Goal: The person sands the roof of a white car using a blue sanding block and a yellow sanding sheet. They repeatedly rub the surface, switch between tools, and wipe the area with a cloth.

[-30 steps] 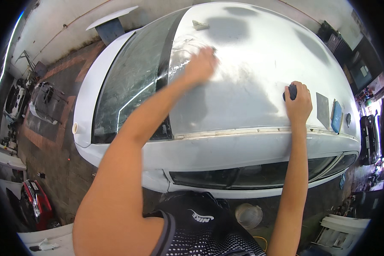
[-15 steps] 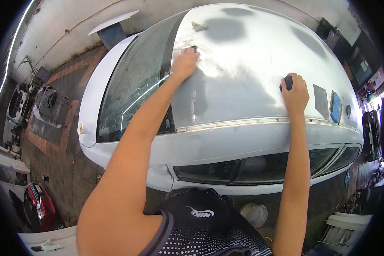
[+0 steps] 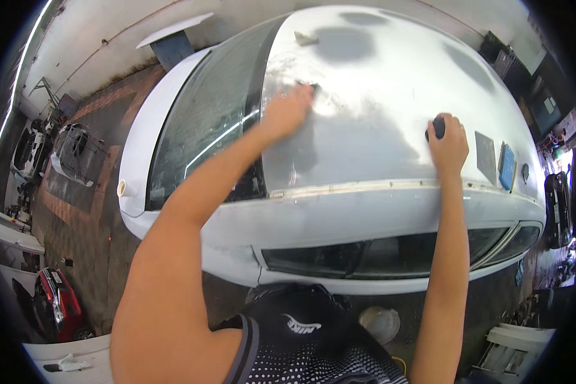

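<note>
A white car roof (image 3: 390, 70) with grey sanded-looking patches lies under both hands. My left hand (image 3: 289, 112), slightly blurred, is on the roof beside the windshield, its fingers closed over a small dark pad (image 3: 315, 88) that is mostly hidden. Wet-looking smears surround it. Farther right, my right hand (image 3: 453, 146) rests on the roof, closed around a black rounded block (image 3: 436, 128). A crumpled greyish scrap (image 3: 306, 39) lies beyond the left hand. To the right of my right hand are a grey abrasive-looking sheet (image 3: 485, 156), a blue flat block (image 3: 507, 166) and a small dark piece (image 3: 525, 172).
The windshield (image 3: 211, 109) is left of the roof, and a cream cup-like cylinder (image 3: 122, 188) stands near the hood's corner. A bucket (image 3: 380, 324) sits on the floor by my body. Car parts (image 3: 78, 153) and a red car piece (image 3: 58, 304) are at the left.
My left hand has slid a little right and nearer to me across the roof with the dark pad. The right hand keeps its place on the roof, still holding the black block.
</note>
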Tool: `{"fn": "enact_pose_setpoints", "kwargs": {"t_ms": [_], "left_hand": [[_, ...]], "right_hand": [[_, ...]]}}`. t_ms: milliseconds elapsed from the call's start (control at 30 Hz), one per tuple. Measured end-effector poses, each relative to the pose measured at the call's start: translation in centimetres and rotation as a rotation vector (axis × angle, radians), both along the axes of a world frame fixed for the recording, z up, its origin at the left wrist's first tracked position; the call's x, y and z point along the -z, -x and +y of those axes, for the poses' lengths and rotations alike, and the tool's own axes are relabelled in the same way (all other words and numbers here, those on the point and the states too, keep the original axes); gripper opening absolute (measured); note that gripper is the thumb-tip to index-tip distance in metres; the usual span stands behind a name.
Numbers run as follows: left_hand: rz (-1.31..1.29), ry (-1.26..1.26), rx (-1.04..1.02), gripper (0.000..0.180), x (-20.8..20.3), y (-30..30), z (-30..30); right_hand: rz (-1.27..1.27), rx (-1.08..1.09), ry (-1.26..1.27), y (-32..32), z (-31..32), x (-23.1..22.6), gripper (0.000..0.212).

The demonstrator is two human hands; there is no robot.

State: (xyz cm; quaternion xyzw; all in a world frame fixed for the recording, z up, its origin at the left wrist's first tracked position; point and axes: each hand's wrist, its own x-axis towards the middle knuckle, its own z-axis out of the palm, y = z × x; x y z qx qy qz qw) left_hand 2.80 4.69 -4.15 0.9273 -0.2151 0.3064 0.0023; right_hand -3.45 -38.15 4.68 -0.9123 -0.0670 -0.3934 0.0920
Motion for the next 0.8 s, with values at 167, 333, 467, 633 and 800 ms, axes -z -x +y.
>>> {"fn": "enact_pose_setpoints", "kwargs": {"t_ms": [167, 333, 467, 633, 800], "left_hand": [[0.438, 0.031, -0.212, 0.044, -5.1, 0.8, -4.7], [0.45, 0.179, -0.159, 0.039, -4.4, -0.5, -2.5], [0.49, 0.236, -0.197, 0.04, -3.9, -1.5, -4.4], [0.222, 0.14, -0.053, 0.053, -0.8, -0.5, -0.6], [0.443, 0.127, -0.073, 0.058, -2.8, 1.4, -5.8]], "right_hand": [[0.007, 0.057, 0.01, 0.1, -0.6, -0.1, 0.023], [0.035, 0.076, 0.007, 0.5, -1.3, 0.4, 0.024], [0.029, 0.071, 0.017, -0.1, -0.8, 0.2, 0.025], [0.013, 0.02, 0.009, -0.1, 0.0, -0.1, 0.025], [0.002, 0.031, 0.01, -0.2, -0.5, -0.1, 0.024]]}}
